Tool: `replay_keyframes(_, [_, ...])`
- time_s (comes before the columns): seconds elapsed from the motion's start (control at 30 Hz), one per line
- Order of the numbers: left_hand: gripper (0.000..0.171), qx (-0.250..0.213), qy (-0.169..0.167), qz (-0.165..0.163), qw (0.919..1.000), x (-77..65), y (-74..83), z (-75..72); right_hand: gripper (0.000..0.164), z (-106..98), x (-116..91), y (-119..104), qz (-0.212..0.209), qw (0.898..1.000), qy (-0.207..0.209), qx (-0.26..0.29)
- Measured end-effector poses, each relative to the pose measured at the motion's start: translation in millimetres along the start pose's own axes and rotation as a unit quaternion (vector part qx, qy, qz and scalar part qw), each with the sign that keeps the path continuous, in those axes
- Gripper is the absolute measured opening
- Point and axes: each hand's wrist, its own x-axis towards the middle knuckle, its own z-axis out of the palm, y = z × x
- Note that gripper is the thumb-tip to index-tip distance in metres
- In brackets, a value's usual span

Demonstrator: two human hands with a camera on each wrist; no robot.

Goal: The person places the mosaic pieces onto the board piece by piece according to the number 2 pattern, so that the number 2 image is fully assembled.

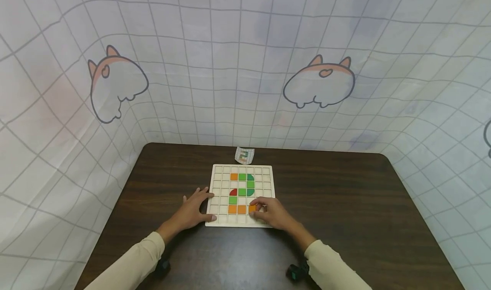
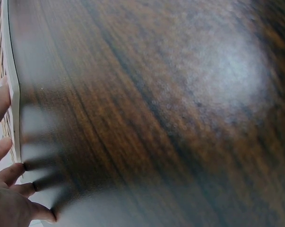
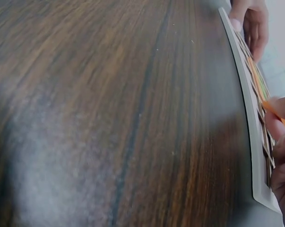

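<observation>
A pale square grid board lies on the dark table, with flat coloured tiles set in its cells. Orange, green, red and teal pieces form a shape like the digit 2. My right hand pinches an orange square tile between thumb and fingers at the right end of the bottom orange row. In the right wrist view that orange tile sits tilted at the board. My left hand rests at the board's left edge, fingers spread, thumb on the lower left corner area.
Just behind the board lies a small paper card printed with a coloured grid figure. The brown wood-grain table extends to both sides. A white grid-patterned curtain with cartoon animals surrounds its back and sides.
</observation>
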Motion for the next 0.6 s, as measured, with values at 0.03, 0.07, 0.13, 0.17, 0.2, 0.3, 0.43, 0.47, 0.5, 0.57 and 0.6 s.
replay_keyframes(0.03, [0.076, -0.001, 0.000, -0.001, 1.0000, 0.0, -0.1, 0.1, 0.022, 0.8, 0.4, -0.1, -0.002, 1.000, 0.000, -0.006])
replay_keyframes(0.07, [0.076, -0.002, 0.000, -0.002, 1.0000, 0.1, -0.3, 0.2, 0.022, 1.6, 0.9, 0.0, -0.003, 1.000, 0.001, -0.011])
replay_keyframes(0.13, [0.076, -0.002, 0.000, -0.002, 1.0000, 0.2, -0.5, 0.3, 0.021, 2.6, 1.4, -0.4, -0.011, 1.000, 0.006, -0.022])
replay_keyframes(0.17, [0.076, -0.002, 0.000, -0.002, 1.0000, 0.2, -0.5, 0.3, 0.021, 3.0, 1.6, -0.5, -0.014, 0.999, 0.010, -0.029])
replay_keyframes(0.2, [0.076, -0.002, 0.000, -0.002, 1.0000, 0.2, -0.4, 0.4, 0.021, 3.2, 1.7, -1.0, -0.013, 0.999, 0.013, -0.033])
replay_keyframes(0.3, [0.076, -0.003, 0.000, -0.001, 1.0000, 0.4, 0.0, 0.4, 0.020, 4.1, 1.7, -2.0, -0.023, 0.998, 0.024, -0.051])
replay_keyframes(0.43, [0.076, -0.001, 0.001, 0.000, 1.0000, 0.6, 0.2, 0.5, 0.020, 4.9, 1.3, -3.9, -0.030, 0.996, 0.031, -0.072])
replay_keyframes(0.47, [0.075, -0.002, 0.001, 0.000, 1.0000, 0.6, 0.3, 0.5, 0.020, 4.9, 1.2, -4.4, -0.030, 0.996, 0.033, -0.075])
replay_keyframes(0.5, [0.075, -0.002, 0.000, 0.000, 1.0000, 0.4, 0.3, 0.4, 0.020, 4.9, 1.0, -5.1, -0.031, 0.996, 0.034, -0.076])
replay_keyframes(0.57, [0.075, 0.000, 0.001, 0.000, 1.0000, 0.1, 0.5, 0.3, 0.020, 4.6, 0.8, -6.1, -0.031, 0.996, 0.034, -0.076])
replay_keyframes(0.6, [0.075, 0.000, 0.000, 0.000, 1.0000, 0.0, 0.6, 0.3, 0.020, 4.4, 0.6, -6.5, -0.030, 0.996, 0.034, -0.076])
